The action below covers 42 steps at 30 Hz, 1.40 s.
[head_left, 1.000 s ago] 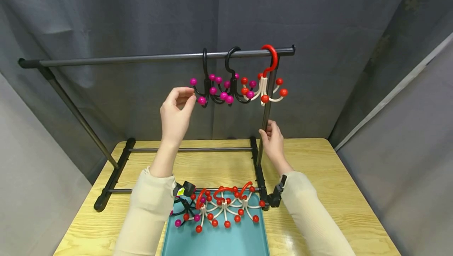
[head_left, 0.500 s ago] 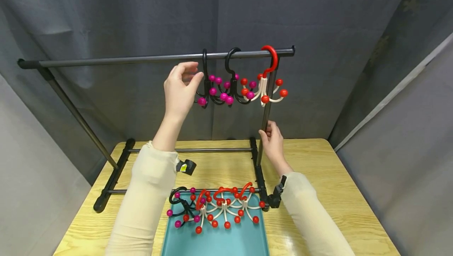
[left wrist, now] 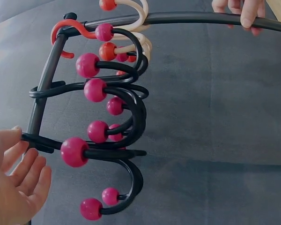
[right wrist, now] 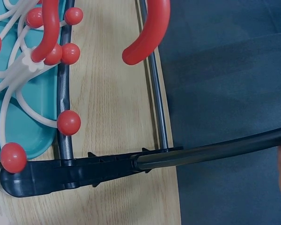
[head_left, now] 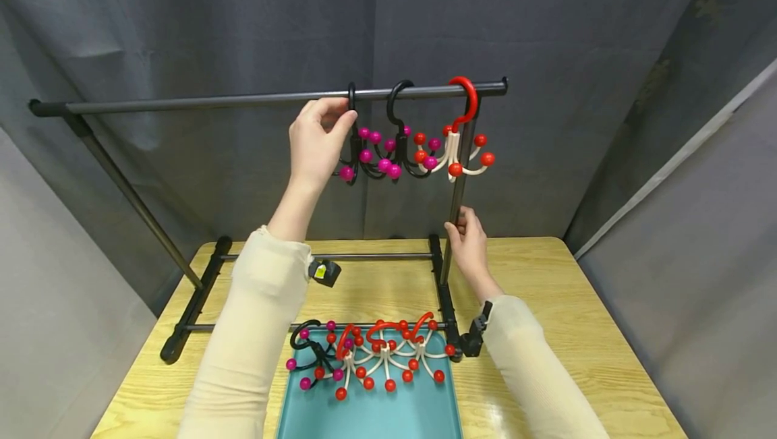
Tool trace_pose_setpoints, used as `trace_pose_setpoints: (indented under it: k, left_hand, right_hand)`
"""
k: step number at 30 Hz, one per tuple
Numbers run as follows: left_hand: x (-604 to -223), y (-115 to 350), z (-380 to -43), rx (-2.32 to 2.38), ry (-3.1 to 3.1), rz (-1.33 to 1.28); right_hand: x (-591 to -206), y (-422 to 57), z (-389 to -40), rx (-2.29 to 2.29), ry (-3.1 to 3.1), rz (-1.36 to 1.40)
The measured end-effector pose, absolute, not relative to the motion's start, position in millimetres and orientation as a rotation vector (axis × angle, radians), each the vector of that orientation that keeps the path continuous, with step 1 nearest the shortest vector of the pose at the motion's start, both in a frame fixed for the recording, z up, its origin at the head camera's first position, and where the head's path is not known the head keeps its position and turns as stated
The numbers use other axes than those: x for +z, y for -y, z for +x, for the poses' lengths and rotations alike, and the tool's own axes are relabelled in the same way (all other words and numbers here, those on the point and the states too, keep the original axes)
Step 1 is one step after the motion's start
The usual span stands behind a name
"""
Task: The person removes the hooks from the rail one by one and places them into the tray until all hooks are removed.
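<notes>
My left hand [head_left: 317, 142] is up at the rack's top bar [head_left: 243, 100], thumb and index finger pinching the hook of the leftmost hanging black octopus hanger [left wrist: 140, 112] with magenta balls; the other fingers are loosely bent. Beside it on the bar hang another black hanger [head_left: 400, 145] and, at the right end, a white hanger [head_left: 452, 149] with a red hook and red balls. Lower down, my right hand [head_left: 470, 245] holds the rack's right upright post [head_left: 456, 199] between thumb and fingers. Only part of that hand shows at the right wrist view's edge.
A teal tray [head_left: 388, 419] lies in front of the rack on the wooden table [head_left: 546, 331]. On it are several white hangers [head_left: 385, 355] with red hooks and a black hanger [head_left: 318, 351], their arms overlapping. The rack's black foot [right wrist: 84, 173] stands beside the tray. Grey curtains surround the table.
My left hand has risen from the lower balls of the leftmost black hanger to its hook, just under the bar. The right hand stays on the post.
</notes>
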State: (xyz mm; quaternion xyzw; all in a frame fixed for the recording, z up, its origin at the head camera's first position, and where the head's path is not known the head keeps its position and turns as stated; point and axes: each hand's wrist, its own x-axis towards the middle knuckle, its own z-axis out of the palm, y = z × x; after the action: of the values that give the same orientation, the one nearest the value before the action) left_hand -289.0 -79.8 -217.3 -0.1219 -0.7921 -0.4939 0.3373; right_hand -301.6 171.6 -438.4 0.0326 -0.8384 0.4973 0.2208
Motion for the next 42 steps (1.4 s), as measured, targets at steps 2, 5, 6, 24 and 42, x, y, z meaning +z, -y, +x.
trace_pose_setpoints:
  k: [2, 5, 6, 24, 42]
  left_hand:
    - [-216, 78, -290, -1.291, 2.063, -0.314]
    - [-214, 76, -291, -1.281, 2.075, -0.287]
    - [-213, 75, -291, -1.276, 2.080, -0.275]
    - [-205, 80, -286, -1.267, 2.032, -0.169]
    - [-205, 100, -251, -1.368, 1.844, -0.246]
  right_hand:
    - [-438, -172, -301, 1.377, 2.324, 0.090]
    - [-438, -172, -300, 1.383, 2.334, 0.087]
    - [-438, -172, -300, 1.383, 2.337, 0.087]
    - [-439, -172, -302, 1.354, 2.325, 0.079]
    - [-437, -171, -302, 1.353, 2.341, 0.076]
